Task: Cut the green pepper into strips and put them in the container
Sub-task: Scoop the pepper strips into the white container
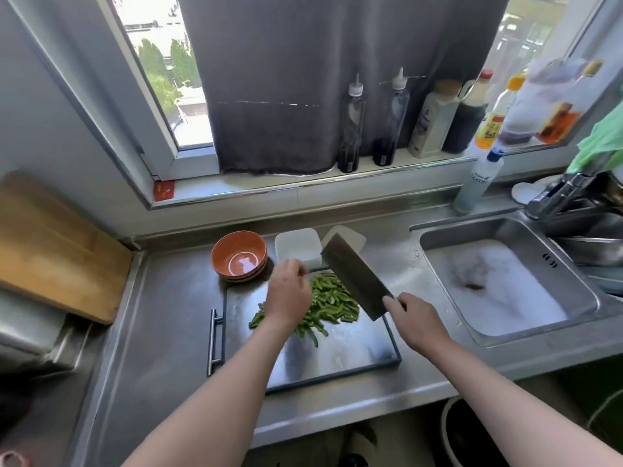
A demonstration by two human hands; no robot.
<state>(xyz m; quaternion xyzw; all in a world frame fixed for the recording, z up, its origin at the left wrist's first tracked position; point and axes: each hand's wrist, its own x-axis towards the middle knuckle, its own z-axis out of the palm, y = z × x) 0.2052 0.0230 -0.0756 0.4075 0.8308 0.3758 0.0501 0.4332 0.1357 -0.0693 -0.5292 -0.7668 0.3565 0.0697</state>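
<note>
A heap of green pepper strips [328,299] lies on the steel cutting board [340,355]. My left hand [290,294] hovers over the left side of the heap with its fingers curled downward toward the white container [296,247]; whether it pinches anything is hidden. My right hand [416,320] grips the handle of a cleaver [354,274], whose broad blade is lifted and tilted above the right side of the strips. The white container stands just behind the board, with a white lid [350,235] leaning beside it.
Stacked orange bowls [239,256] sit left of the container. A sink [505,281] with foamy water lies to the right, with a tap [566,193] and a dish-soap bottle [478,180]. Sauce bottles [391,123] line the windowsill. A wooden board [57,247] leans at left.
</note>
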